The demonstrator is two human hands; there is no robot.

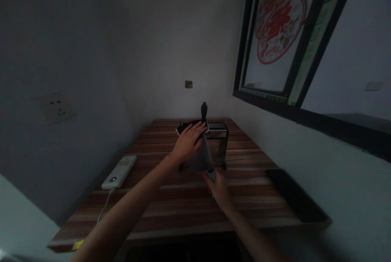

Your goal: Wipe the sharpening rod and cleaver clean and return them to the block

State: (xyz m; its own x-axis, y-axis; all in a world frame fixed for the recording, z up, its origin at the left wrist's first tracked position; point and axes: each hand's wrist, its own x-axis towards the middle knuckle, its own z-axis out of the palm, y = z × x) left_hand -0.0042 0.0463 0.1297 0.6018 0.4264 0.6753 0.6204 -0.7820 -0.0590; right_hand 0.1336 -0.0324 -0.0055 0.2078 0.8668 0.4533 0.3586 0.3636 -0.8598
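My right hand (217,186) is closed around the handle of a cleaver (200,160), whose broad grey blade points away from me. Over the far end of the blade, my left hand (190,142) presses a black cloth (182,127) with a pale edge, its fingers long across the top and the thumb lower down. Just behind the hands stands a knife block (219,148) with dark edges and a see-through front. A black knife handle (204,110) rises upright from its top. My left hand and the blade hide the block's left part.
The striped wooden table (171,209) runs to the far wall. A white power bank (119,172) with a cable lies at left, and a black phone-like slab (295,195) at right. A framed mirror (275,50) hangs on the right wall; a socket (56,108) is at left.
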